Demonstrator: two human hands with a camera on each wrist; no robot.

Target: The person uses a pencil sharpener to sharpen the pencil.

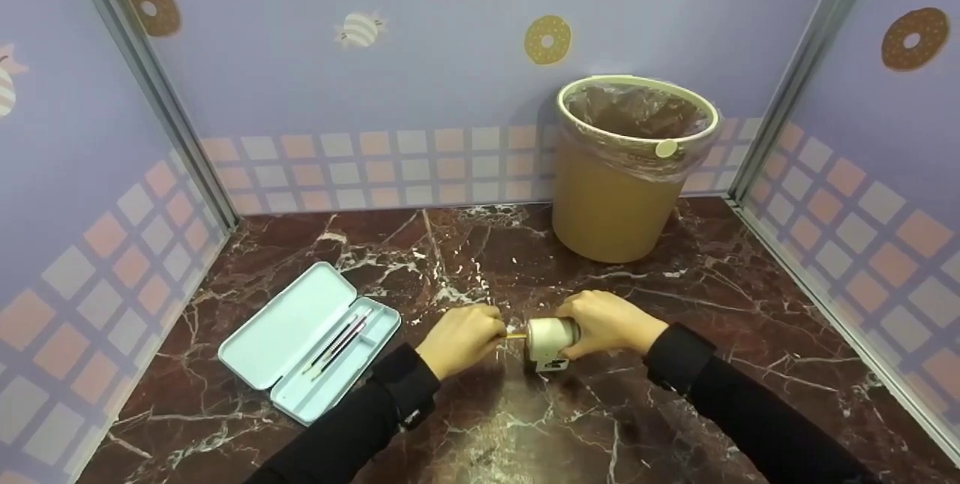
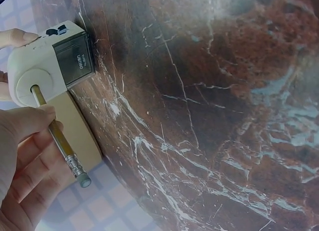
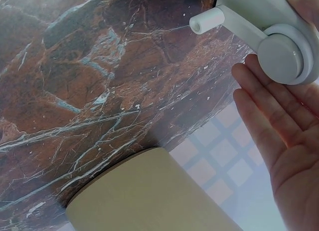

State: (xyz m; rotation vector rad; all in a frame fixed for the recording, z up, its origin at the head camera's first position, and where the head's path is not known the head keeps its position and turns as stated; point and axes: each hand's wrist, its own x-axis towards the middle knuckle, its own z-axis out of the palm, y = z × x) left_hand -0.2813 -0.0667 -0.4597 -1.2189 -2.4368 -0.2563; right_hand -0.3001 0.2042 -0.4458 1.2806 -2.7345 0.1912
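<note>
A white hand-crank pencil sharpener (image 1: pixel 550 338) stands on the marble-patterned table, its dark clear shavings drawer (image 2: pixel 76 59) showing in the left wrist view. My left hand (image 1: pixel 463 338) pinches a yellow pencil (image 2: pixel 61 140) between thumb and fingers. The pencil's front end is inside the sharpener's round opening, and its green eraser end points out past the fingers. From the other side, my right hand (image 1: pixel 606 323) grips the sharpener body, thumb on one face and fingers on the opposite one. The crank handle (image 3: pixel 244 27) sticks out beside that hand, untouched by the fingers.
An open light-blue pencil case (image 1: pixel 289 330) lies left of my left hand, with slim pencils (image 1: pixel 337 347) inside. At the back right stands a tan bin (image 1: pixel 616 206) lined with a clear bag. Patterned wall panels (image 1: pixel 450 94) enclose the table's back and sides.
</note>
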